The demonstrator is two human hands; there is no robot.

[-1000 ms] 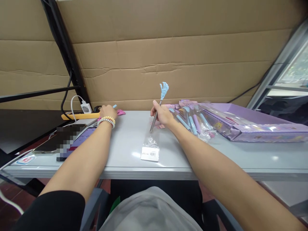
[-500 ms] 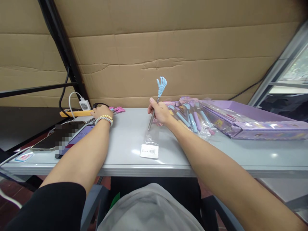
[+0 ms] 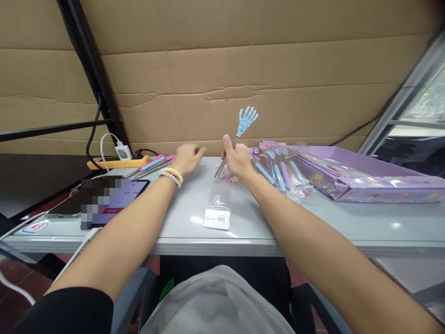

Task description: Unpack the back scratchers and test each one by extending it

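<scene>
"Scratcher [image 3: 246, 121] in your R hand [image 3: 239, 160], over the table [image 3: 187, 218], tilted: head up & to the R, foot down L. How's it look?"

"Lt blue head, shaped like a bony little hand, five fingers fanned, palm ridged. Thin silvery metal shaft w/ a narrower bit just under the head. Your R thumb & fingers pinch it approx mid-shaft; the plain end pokes out below your fist."

"And your L hand [image 3: 187, 158]?"

"Back of it up, nr the far edge, just beside the loose scratchers [image 3: 153, 164], pink & blue bits w/ metal shafts. Thumb's out to the side, other fingers mostly hidden, so can't tell if you're gripping anything."

"What's nr the foot?"

"Clear sleeve [image 3: 219, 200] w/ white label, flat on the table; can't tell if the shaft touches it. R of your R hand: pile of blue & purple scratchers [image 3: 279, 178], some in clear plastic, then the purple box [image 3: 389, 190]."
</scene>
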